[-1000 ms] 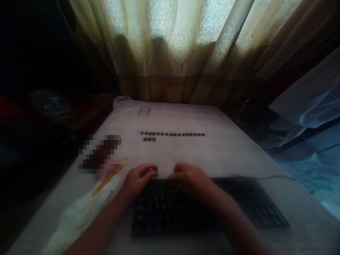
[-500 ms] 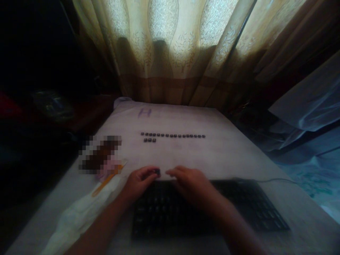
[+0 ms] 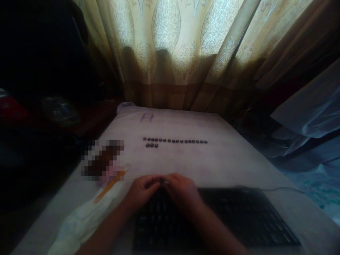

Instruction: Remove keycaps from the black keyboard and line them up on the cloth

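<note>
A small dark keycap (image 3: 161,181) is pinched between the fingertips of my left hand (image 3: 140,190), above the upper left edge of a black keyboard (image 3: 247,212). My right hand (image 3: 183,191) is closed too, its fingertips meeting the left ones at the keycap, which they mostly hide. Farther up the table lies a long row of black keycaps (image 3: 173,141). Just below its left end sits a short row of three keycaps (image 3: 152,145). My forearms and hands cover part of the keyboard's left half.
An orange-handled tool (image 3: 110,186) lies on the left beside a crumpled whitish cloth or bag (image 3: 77,223) and a pixelated object (image 3: 102,159). The keyboard's cable (image 3: 281,188) runs off right across the pale table covering (image 3: 212,163). Patterned curtains (image 3: 170,76) hang behind.
My right hand has moved left and now meets my left hand at the keycap. The whole scene sits slightly lower in view; the rows of keycaps look the same.
</note>
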